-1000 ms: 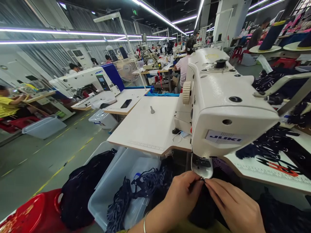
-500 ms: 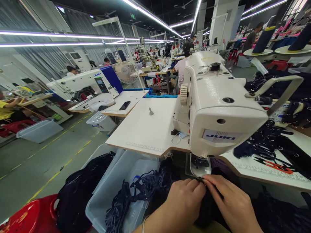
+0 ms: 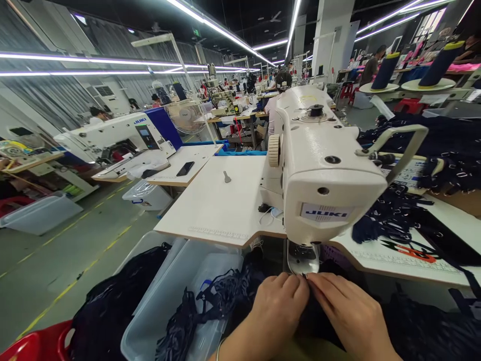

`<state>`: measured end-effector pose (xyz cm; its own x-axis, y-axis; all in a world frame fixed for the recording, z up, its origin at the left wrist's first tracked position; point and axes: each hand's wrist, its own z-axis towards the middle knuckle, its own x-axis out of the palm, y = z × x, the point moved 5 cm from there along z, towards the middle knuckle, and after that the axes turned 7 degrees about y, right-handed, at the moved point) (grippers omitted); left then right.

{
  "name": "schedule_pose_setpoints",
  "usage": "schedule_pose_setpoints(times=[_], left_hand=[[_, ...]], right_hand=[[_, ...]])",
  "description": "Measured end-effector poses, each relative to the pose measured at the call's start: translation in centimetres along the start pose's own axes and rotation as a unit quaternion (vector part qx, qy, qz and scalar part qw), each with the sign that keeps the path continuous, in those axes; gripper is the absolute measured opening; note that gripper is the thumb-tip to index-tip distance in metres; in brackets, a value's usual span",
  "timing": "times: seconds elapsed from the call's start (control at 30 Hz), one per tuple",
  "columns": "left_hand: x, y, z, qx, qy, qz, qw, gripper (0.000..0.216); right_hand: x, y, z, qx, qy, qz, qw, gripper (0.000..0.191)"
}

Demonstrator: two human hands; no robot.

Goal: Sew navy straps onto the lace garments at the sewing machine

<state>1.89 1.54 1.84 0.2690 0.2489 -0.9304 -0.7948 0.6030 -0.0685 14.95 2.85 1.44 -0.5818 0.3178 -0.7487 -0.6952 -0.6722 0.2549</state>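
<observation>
My left hand and my right hand meet at the front of a white JUKI sewing machine. The fingers of both are pinched together on a small dark fabric piece, most of which they cover. It lies right at the machine's metal work plate, under the head. Whether the needle is in the cloth cannot be seen. Dark navy straps hang over a clear plastic bin left of my left hand.
A white table with a metal key-like piece extends left. To the right, orange-handled snips and heaped navy straps lie on the other tabletop. A red stool stands lower left. A co-worker sits beyond the machine.
The camera view has turned slightly right, so the scene sits farther left. Both hands stay pinched at the machine's plate, with hardly any shift against it.
</observation>
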Motion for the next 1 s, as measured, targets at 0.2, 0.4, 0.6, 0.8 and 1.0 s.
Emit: schedule_pose_setpoints(times=[0.2,0.4,0.6,0.8,1.0], left_hand=[[-0.1,-0.1,-0.1,0.006,0.036,0.02,0.999,0.019],[0.4,0.1,-0.3,-0.017,0.007,0.005,1.0,0.015],[-0.1,-0.1,0.0,-0.021,0.038,-0.027,0.999,0.009],[0.9,-0.5,-0.3,-0.037,0.005,-0.029,0.999,0.016],[1.3,0.3,-0.6,-0.049,0.008,-0.114,0.992,0.012]], right_hand=[[0.6,-0.7,-0.3,0.088,0.033,0.171,0.981,0.02],[0.8,-1.5,-0.9,0.082,0.133,0.227,0.961,0.039],[0.1,-1.5,-0.6,0.046,0.093,0.145,0.984,0.024],[0.2,-3.5,-0.8,0.217,0.037,0.187,0.957,0.014],[0.5,-3.7,-0.7,0.209,0.099,0.249,0.94,0.016]])
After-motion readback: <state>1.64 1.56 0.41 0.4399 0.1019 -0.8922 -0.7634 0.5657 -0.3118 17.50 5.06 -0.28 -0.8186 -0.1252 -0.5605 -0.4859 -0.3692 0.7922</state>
